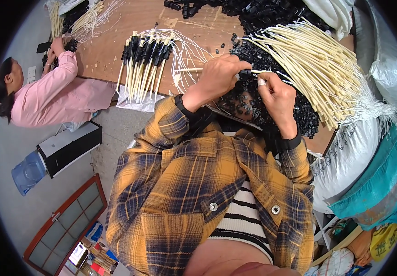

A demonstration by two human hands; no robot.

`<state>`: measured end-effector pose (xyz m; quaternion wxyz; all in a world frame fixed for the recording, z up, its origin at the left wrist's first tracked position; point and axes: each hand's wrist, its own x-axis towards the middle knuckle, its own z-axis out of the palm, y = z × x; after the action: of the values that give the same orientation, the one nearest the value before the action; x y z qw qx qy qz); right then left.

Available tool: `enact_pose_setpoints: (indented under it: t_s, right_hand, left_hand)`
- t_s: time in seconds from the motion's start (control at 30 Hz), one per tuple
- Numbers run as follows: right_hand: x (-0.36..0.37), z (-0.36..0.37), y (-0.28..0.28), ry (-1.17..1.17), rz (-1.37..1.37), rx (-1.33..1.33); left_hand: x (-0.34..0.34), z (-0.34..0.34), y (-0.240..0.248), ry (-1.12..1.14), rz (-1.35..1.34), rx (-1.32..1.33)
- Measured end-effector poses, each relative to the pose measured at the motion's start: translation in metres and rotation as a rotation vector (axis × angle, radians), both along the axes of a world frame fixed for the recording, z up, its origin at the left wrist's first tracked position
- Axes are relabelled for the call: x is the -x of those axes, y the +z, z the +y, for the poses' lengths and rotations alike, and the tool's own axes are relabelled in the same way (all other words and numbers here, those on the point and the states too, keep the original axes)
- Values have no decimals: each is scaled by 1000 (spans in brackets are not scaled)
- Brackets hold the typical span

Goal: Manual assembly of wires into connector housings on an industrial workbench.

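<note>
Now, from the head view: near the middle of the work, a thin cream-coloured rod point(189, 70), roughly level, raised over the near side of a brown wooden counter point(102, 60). Around it, closed firmly with bent fingers, the left hand point(221, 73), with one end of the rod poking out to the left and a small black plastic fitting point(245, 73) showing at the fingertips. Just beyond that fitting, toward the right, a short pale tip and a fine white thread; close against these, thumb and forefinger bent together, the right hand point(277, 94), with a white band point(261, 82) around one finger. Cannot tell whether that right grip is grasping the tip, the thread or neither. Under and around both hands, a wide heap of tiny black plastic pieces point(306, 117). To the right, partly over that heap, a thick fan of loose cream rods point(309, 64), with white threads point(373, 110) trailing from the lower end. To the left, well apart from the right hand, a cluster of cream rods with black fittings point(145, 64), laid side by side, with white threads looping toward the left hand. Along the far edge, larger black plastic parts point(258, 14) in a pile. At the far left, beside the same counter, a co-worker in a pink top point(46, 101), bent over similar rods. At right, beside the counter, a full white woven sack point(346, 161) and a teal sack point(373, 184).
</note>
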<state>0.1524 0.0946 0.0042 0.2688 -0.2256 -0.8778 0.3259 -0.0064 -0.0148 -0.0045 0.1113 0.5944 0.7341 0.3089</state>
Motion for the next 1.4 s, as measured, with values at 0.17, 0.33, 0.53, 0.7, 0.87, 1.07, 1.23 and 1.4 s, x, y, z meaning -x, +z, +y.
enact_pose_setpoints:
  t_s: [0.17,0.33,0.53,0.7,0.87,1.07,1.23,1.4]
  right_hand:
    - [0,-1,-4,43,-2,51]
    - [-3,-5,-7,6,-5,191]
    - [-8,-5,-5,16,-55,236]
    - [-6,-1,-7,176,55,135]
    - [-5,-2,-1,134,-124,35]
    - [-4,-7,4,129,-16,143]
    - [-8,-6,-5,216,-41,277]
    - [-14,-7,-15,-38,-97,404]
  left_hand:
    - [-4,2,4,-48,-13,24]
    - [-5,2,4,-82,-51,27]
    - [-8,4,0,-92,-83,-19]
    - [-9,10,15,-157,-254,307]
    - [-4,8,11,-144,-431,-97]
    - [0,8,3,-118,-302,-328]
    - [0,4,1,-206,-281,-334]
    - [63,-34,-45,325,83,70]
